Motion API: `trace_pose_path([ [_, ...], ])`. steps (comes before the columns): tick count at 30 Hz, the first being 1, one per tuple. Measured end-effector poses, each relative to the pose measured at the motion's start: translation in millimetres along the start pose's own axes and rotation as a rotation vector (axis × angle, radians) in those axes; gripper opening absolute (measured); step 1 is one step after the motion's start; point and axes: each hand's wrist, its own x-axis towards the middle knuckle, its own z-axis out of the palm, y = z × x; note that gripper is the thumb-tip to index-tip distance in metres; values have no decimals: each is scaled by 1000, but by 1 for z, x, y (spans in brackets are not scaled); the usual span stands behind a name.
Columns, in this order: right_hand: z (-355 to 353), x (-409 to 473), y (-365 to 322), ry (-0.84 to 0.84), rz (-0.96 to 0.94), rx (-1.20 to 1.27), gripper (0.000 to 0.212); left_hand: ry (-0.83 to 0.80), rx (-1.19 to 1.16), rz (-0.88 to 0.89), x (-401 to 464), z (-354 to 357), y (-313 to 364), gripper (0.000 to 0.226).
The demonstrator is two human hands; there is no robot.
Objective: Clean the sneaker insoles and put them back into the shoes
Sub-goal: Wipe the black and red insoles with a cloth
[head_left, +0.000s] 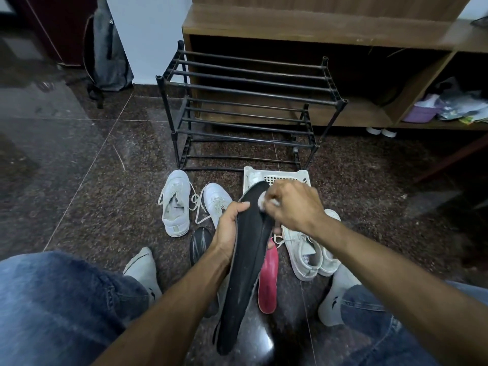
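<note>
My left hand [229, 228] grips a long black insole [247, 270] by its edge and holds it up above the floor. My right hand [293, 206] presses a small white wipe [262, 200] against the insole's toe end. A red insole [268, 282] lies on the floor just right of it, and another dark insole [199, 243] lies to the left. Two white sneakers [176, 204] stand at the left. A second white pair [310, 249] sits at the right, partly under my right forearm.
A white plastic basket [277, 175] sits behind my hands, in front of a black metal shoe rack [245, 112]. A wooden shelf unit [343, 30] stands behind the rack. My jeans-clad knees and white-socked feet frame the floor at both sides. A grey backpack [108, 48] leans at far left.
</note>
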Motion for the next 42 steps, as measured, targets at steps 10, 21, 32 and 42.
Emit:
trace_pose_path([
  [10,-19,8,10,48,-28,-96,23,23,50,-1,1,3,8,51],
  [21,-20,4,9,-4,-131,-135,23,44,44,-9,-1,6,11,50],
  [32,-17,4,8,45,-42,-119,22,59,57,-9,-1,6,17,54],
  [42,-25,2,9,-152,-252,-259,20,81,77,16,3,7,16,56],
])
